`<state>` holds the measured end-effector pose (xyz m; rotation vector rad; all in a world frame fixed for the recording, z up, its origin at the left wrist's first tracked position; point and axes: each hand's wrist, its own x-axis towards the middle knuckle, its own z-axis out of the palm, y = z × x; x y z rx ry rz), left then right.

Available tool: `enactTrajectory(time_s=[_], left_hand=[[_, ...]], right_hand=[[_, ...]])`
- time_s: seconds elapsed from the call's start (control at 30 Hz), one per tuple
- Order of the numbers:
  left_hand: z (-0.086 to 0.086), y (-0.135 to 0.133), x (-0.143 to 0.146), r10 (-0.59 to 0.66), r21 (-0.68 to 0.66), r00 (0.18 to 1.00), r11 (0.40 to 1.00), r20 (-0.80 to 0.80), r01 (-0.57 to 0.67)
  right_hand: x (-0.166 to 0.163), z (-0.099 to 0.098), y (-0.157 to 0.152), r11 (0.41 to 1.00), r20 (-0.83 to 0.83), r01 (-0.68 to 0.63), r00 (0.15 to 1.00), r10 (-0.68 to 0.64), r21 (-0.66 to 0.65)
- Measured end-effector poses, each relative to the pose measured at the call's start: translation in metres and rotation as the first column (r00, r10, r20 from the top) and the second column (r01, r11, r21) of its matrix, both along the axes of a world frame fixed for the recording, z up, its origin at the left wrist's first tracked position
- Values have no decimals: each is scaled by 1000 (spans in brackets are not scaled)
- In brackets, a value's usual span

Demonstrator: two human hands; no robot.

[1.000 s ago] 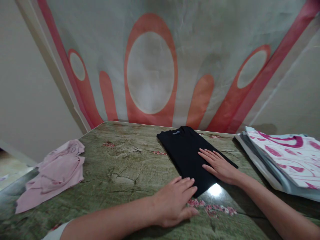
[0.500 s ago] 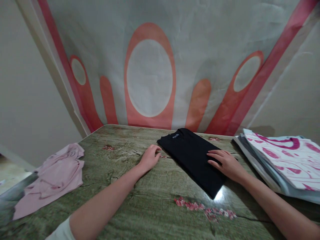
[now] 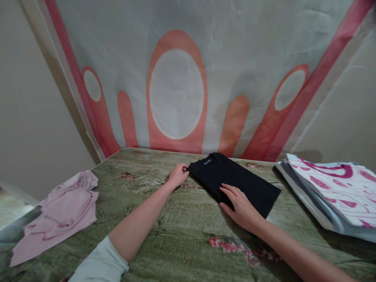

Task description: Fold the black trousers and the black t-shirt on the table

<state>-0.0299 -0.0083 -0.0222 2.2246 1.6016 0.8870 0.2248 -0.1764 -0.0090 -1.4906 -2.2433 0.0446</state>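
Observation:
A folded black T-shirt (image 3: 237,178) lies on the table, its neckline with a small label at the far end. My left hand (image 3: 178,175) is at the shirt's far left corner, thumb and fingers closed on the edge there. My right hand (image 3: 240,205) rests with stretched fingers on the near left edge of the shirt, its palm partly over the near corner.
A crumpled pink garment (image 3: 63,213) lies at the table's left edge. On the right is a stack of folded clothes, topped by a white and magenta printed shirt (image 3: 343,186). Behind the wood-patterned table (image 3: 141,219) stands a wall with red shapes (image 3: 176,143).
My right hand has moved left across the black T-shirt to its near left edge. My left hand has moved slightly forward and closed on the shirt's corner.

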Motion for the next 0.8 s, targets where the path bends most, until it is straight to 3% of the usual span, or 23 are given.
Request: enactTrajectory(time_s=[0.17, 0.33, 0.47, 0.6, 0.8], left_hand=[[-1, -1, 0, -52, 9, 998, 999, 42, 51], [6, -10, 5, -90, 35, 993, 996, 77, 88], [14, -23, 4, -225, 47, 964, 974, 140, 221], [20, -32, -1, -334, -74, 923, 933, 192, 353], [19, -35, -5, -388, 29, 918, 921, 81, 387]], right_hand=[[6, -3, -6, 997, 119, -23, 992, 32, -75], [20, 3, -14, 988, 137, -107, 983, 123, -115], [44, 10, -18, 970, 117, -187, 972, 205, -153], [64, 14, -21, 955, 82, -235, 964, 253, -183], [69, 17, -24, 950, 82, -237, 963, 258, -206]])
